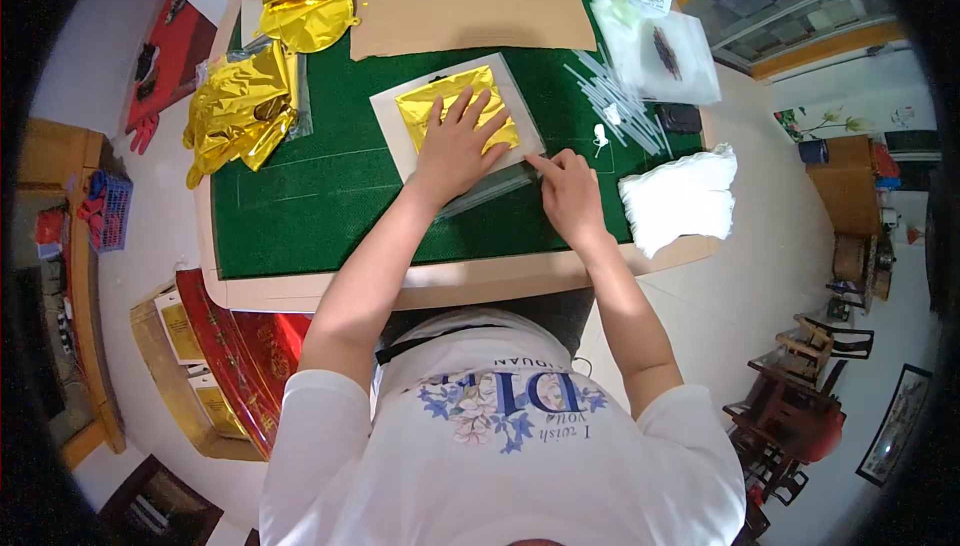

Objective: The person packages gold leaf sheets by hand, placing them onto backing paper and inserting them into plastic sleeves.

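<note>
A folded gold foil sheet point(412, 108) rests on a pale square card in a clear plastic sleeve point(393, 134), tilted on the green table mat point(300, 221). My left hand point(462, 144) lies flat over the foil with its fingers spread. At the sleeve's lower right corner is my right hand point(573, 191), its index finger reaching to the edge and the other fingers curled. Whether it pinches the thin plastic is too small to tell. The sleeve's clear flap point(487, 194) extends between my two hands.
Gold foil pieces point(240, 111) lie at the left, below more foil point(310, 11). Brown cardboard point(470, 4) lies at the back. To the right are pale strips point(618, 106), clear bags point(690, 61), a black object point(679, 118) and a white crumpled bundle point(680, 199).
</note>
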Available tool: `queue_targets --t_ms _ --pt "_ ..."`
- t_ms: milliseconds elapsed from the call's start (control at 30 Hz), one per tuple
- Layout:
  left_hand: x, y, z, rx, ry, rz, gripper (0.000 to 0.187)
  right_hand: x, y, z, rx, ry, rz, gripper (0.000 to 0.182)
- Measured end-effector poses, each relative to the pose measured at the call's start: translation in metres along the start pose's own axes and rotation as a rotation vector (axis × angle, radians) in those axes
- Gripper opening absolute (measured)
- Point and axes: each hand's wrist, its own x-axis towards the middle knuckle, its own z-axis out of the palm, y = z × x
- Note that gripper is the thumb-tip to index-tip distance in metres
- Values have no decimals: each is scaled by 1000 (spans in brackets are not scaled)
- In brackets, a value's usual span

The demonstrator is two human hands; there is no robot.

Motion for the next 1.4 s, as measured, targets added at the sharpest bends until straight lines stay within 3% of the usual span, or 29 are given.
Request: queue_targets --t_ms 67,167,400,500,567,667,867,1000,1067,1100,1167,1267,1400 --pt "0 -1 0 -3 1 -4 48 4 6 0 190 113 -4 42" --pt "0 0 -1 0 -4 -1 48 18 5 -2 61 202 -108 47" --pt "0 1 0 -6 2 -12 47 31 -7 13 -162 76 -142 55" --pt "0 0 2 -18 20 -12 48 35 -4 13 -170 64 -161 48" --pt "0 -1 3 -22 15 -14 50 38 7 15 130 63 -142 41" --pt "0 -2 4 -50 -22 -62 57 44 13 20 61 186 -146 39" --pt "1 -2 4 -19 -29 -52 61 47 17 18 -99 150 -173 43" --pt "1 -1 6 -1 -35 -46 61 49 21 20 -52 148 -173 39" --pt "1 -1 5 6 -25 -43 61 55 24 26 197 292 25 31" --pt "1 -1 5 -3 -19 -42 61 57 27 26 197 295 24 31" --pt "1 -1 5 -14 -12 -40 61 63 24 12 391 65 343 28" --pt "0 -2 5 4 -3 -19 61 76 13 0 313 -53 420 41" --pt "-2 -2 4 -37 1 4 61 88 28 25 317 -184 399 43"
